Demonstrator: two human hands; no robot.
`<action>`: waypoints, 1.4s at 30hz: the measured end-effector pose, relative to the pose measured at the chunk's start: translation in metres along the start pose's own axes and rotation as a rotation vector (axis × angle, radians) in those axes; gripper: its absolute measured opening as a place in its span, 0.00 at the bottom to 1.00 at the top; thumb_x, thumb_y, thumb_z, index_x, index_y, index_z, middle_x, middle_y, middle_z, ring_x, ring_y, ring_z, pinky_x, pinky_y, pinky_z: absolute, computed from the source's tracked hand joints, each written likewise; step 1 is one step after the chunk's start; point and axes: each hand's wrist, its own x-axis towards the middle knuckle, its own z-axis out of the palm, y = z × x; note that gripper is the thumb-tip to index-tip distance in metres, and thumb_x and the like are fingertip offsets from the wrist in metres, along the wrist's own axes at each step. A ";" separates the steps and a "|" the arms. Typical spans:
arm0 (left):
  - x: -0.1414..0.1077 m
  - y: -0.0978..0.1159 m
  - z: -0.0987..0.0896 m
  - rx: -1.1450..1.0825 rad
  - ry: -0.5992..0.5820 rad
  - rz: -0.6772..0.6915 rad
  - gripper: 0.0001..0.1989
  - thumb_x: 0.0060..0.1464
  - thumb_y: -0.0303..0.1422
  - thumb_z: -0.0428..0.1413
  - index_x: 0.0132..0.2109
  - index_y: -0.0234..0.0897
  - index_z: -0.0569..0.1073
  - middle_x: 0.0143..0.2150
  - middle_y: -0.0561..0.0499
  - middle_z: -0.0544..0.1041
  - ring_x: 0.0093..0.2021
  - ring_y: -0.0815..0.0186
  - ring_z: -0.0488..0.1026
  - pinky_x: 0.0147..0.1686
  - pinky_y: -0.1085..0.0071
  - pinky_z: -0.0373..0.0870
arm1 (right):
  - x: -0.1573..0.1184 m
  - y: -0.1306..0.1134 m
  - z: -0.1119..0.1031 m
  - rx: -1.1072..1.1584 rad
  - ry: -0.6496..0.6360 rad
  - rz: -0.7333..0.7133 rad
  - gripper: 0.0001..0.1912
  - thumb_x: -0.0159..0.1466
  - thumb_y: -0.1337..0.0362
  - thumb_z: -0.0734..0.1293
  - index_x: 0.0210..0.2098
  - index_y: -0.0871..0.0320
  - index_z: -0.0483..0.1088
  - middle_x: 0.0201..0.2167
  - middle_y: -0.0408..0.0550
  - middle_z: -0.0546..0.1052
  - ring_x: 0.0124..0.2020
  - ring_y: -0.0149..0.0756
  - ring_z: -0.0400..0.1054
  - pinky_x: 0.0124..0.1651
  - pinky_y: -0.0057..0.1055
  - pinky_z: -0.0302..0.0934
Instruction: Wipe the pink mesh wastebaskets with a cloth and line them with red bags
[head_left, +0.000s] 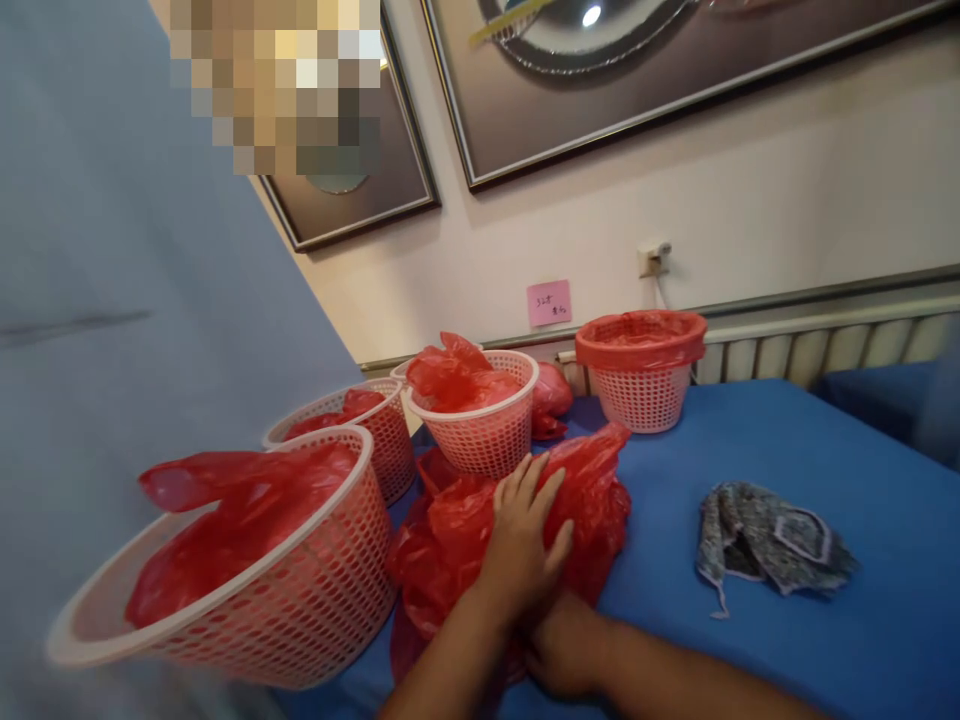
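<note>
A crumpled heap of red plastic bags (pixel 457 520) lies on the blue table in front of me. My left hand (pixel 525 530) rests on top of it with the fingers stretched out and the thumb apart. Lower and to the right, my right hand (pixel 566 640) is pushed against the near side of the heap. Its fingers are hidden behind the left wrist and in the plastic. Just beyond the heap stands a pale plastic basket (pixel 480 440) with a red bag (pixel 469 380) bunched inside.
At left stand a large pink basket (pixel 300 580) and another basket (pixel 394 430), both holding red bags. A basket with a red bag over its rim (pixel 641 385) stands at the back right. Grey patterned cloth (pixel 772 540) lies on the blue table (pixel 750 660). A radiator (pixel 795 345) lines the wall.
</note>
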 end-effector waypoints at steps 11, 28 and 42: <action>-0.005 -0.062 0.126 -0.352 -0.151 -0.222 0.14 0.52 0.28 0.58 0.47 0.38 0.81 0.55 0.40 0.79 0.57 0.49 0.73 0.61 0.47 0.67 | -0.067 0.052 -0.048 -0.249 0.464 -0.172 0.15 0.68 0.65 0.63 0.53 0.55 0.71 0.53 0.52 0.78 0.51 0.39 0.74 0.53 0.35 0.69; -0.009 -0.082 0.130 -0.509 -0.085 -0.256 0.09 0.56 0.33 0.59 0.42 0.38 0.80 0.45 0.43 0.81 0.48 0.52 0.74 0.55 0.54 0.68 | -0.024 0.193 -0.322 -0.971 0.250 0.751 0.19 0.69 0.76 0.55 0.55 0.64 0.68 0.49 0.62 0.76 0.53 0.49 0.69 0.51 0.41 0.64; -0.008 -0.077 0.129 -0.530 -0.124 -0.261 0.05 0.55 0.29 0.57 0.37 0.37 0.78 0.39 0.47 0.79 0.43 0.57 0.72 0.50 0.59 0.67 | -0.095 0.091 -0.330 -0.980 0.095 0.359 0.21 0.70 0.65 0.57 0.57 0.52 0.74 0.47 0.52 0.81 0.44 0.44 0.76 0.36 0.33 0.66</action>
